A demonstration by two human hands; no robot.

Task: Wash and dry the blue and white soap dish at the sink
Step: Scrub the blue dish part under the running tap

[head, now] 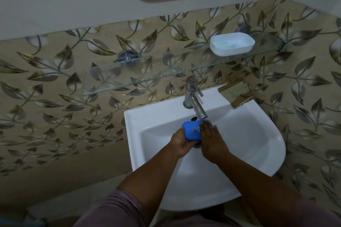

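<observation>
A person's left hand (pixel 181 143) cups the near end of a blue soap-dish piece (pixel 191 130) from below, fingers wrapped under it, while the right hand (pixel 212 139) lies flat with fingers together against its right side, the two hands closed on the piece from either side. They hold it over the bowl of a white corner washbasin (pixel 258 153), just under the spout of a chrome single-lever tap (pixel 195 101) and above the drain. Whether water is running cannot be told from this view.

The step in hand appears to be the washing of the blue half. Its white tray (pixel 232 44) sits well apart, up on the right part of a glass wall shelf (pixel 129 79), with something pale green in its bottom, possibly soap residue. Judged from this, the task is early: the white tray is not yet at the basin, and no drying has begun.

The next move likely calls for turning the blue piece under the spout to rinse all faces, gripping firmly since wet plastic slips. No towel or cloth is in view.

Faint yellowish marks show on the blue piece's upper face, too small and blurred to read. No other writing or brand is visible on tap, basin or leaf-patterned wall tiles (pixel 55 88).
</observation>
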